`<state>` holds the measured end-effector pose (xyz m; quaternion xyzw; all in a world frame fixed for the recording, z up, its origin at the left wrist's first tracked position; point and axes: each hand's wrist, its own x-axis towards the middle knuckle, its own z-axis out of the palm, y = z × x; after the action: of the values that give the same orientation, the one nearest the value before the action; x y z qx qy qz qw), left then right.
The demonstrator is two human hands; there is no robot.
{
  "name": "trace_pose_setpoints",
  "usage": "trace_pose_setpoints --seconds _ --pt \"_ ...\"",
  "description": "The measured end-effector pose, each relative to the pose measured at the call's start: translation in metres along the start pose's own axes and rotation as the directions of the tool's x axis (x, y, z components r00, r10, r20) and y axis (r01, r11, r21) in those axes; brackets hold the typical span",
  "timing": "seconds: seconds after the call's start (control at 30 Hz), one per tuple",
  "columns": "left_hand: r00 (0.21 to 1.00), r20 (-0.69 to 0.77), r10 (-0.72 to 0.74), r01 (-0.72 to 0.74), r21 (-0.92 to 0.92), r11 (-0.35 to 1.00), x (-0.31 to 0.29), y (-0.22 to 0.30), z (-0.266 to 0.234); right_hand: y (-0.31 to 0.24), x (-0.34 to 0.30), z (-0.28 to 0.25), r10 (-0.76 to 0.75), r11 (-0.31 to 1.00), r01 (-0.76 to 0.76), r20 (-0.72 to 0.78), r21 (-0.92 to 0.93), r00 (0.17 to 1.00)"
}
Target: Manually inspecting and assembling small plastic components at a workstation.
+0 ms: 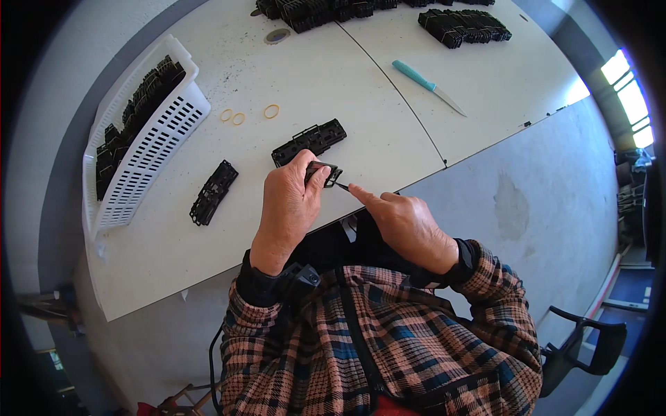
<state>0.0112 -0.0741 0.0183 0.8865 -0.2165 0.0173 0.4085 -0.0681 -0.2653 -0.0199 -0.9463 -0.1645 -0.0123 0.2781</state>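
Note:
A small black plastic frame-like part (335,173) is gripped between the thumb and fingers of my left hand (286,204), just above the table's near edge. My right hand (411,227) is closed around a thin, dark pointed tool (341,186), its index finger stretched along it. The tip of this tool meets or nearly meets the part; its handle is hidden in my palm. Directly beyond my left hand lies a bundle of black plastic parts (316,139). A second black piece (214,193) rests on the table to the left.
A white slotted basket (156,135) full of black parts stands at the left. Several rubber bands, one of them a yellow ring (271,111), lie beyond my hands. A turquoise-handled knife (424,82) lies far right. Black stacks (465,28) line the white table's (374,90) back.

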Motion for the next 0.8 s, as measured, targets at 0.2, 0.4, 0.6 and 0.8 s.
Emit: trace_pose_setpoints --seconds 0.2,0.4,0.6,0.8 --pt "1.000 0.012 0.007 -0.007 -0.017 1.000 -0.001 0.002 -0.001 -0.002 0.002 0.003 -0.026 0.999 0.026 0.029 -0.026 0.999" --pt "0.999 0.020 0.026 -0.026 -0.024 0.999 -0.002 -0.001 -0.002 -0.003 -0.001 0.008 -0.042 0.992 0.048 0.051 -0.117 0.998" --pt "0.997 0.015 0.074 -0.074 -0.003 0.997 -0.006 -0.004 -0.003 -0.009 0.000 0.009 -0.011 0.984 0.011 0.001 -0.178 1.000" --pt "0.996 -0.038 0.075 -0.077 -0.052 0.996 -0.013 -0.004 0.000 -0.005 -0.004 0.015 0.013 0.998 -0.017 -0.081 -0.054 0.997"
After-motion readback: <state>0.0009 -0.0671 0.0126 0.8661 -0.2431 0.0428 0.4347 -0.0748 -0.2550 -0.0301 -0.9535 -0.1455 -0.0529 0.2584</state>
